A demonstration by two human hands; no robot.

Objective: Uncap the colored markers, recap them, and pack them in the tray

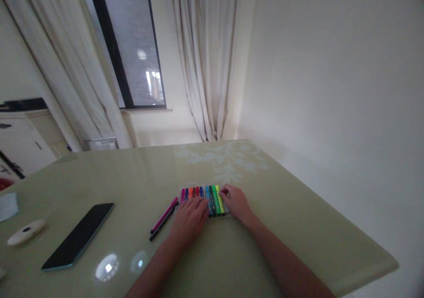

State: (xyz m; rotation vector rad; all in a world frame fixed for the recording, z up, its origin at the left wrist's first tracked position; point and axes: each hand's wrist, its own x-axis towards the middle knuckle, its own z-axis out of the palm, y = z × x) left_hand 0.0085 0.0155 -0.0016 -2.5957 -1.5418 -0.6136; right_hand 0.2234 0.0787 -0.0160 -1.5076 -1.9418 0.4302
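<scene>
A row of colored markers [212, 203] lies side by side in a clear plastic case [227, 208] on the table, with a gap near the middle. My left hand [190, 216] rests flat over the lower part of the left markers, its fingers stretched out and hiding their lower ends. At the right end of the row, my right hand [236, 200] has thumb and forefinger bent together beside the yellow marker [219, 199]. Whatever sits between those fingertips is too small to make out. Left of the case, a pink marker [164, 215] and a black marker [164, 222] lie loose together.
A dark tablet or phone [79, 235] lies on the glossy green table [132, 178] at left, beside a white oval object [26, 232] and a pale folded item [8, 206]. A wall [331, 112] runs along the right side; curtains [208, 59] hang behind.
</scene>
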